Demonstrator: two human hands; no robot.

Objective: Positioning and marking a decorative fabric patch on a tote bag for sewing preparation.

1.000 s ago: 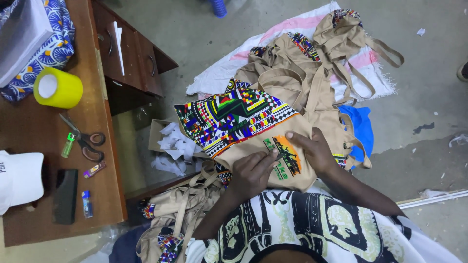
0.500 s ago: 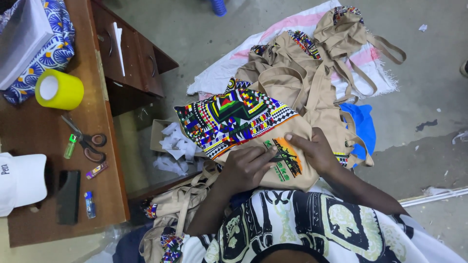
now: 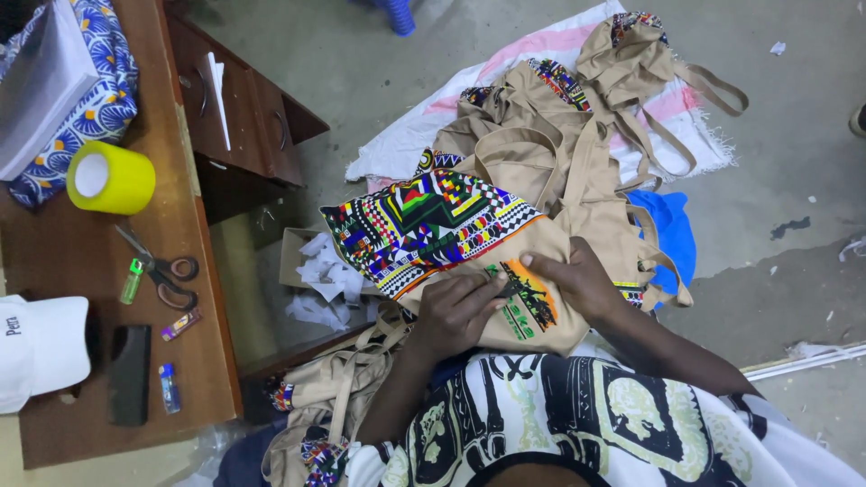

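Note:
A tan cloth bag [image 3: 469, 248] with a bright geometric-patterned panel and an orange-and-green printed patch lies across my lap. My left hand [image 3: 458, 311] rests flat on the bag's lower part, fingertips at the patch. My right hand [image 3: 579, 278] presses on the bag just right of the patch, fingers bent over its edge. Both hands touch the same bag.
More tan bags with straps [image 3: 559, 135] lie piled on a white-and-pink cloth [image 3: 406, 149] on the grey floor, beside a blue cloth [image 3: 672, 234]. At left, a wooden desk [image 3: 54, 243] carries yellow tape [image 3: 110, 179], scissors [image 3: 162, 268], a white cap [image 3: 41, 347] and a dark phone [image 3: 129, 374]. Another bag heap [image 3: 329, 406] lies below.
My left hand has slid up and right across the bag toward the printed patch. The right hand has stayed almost in place on the bag.

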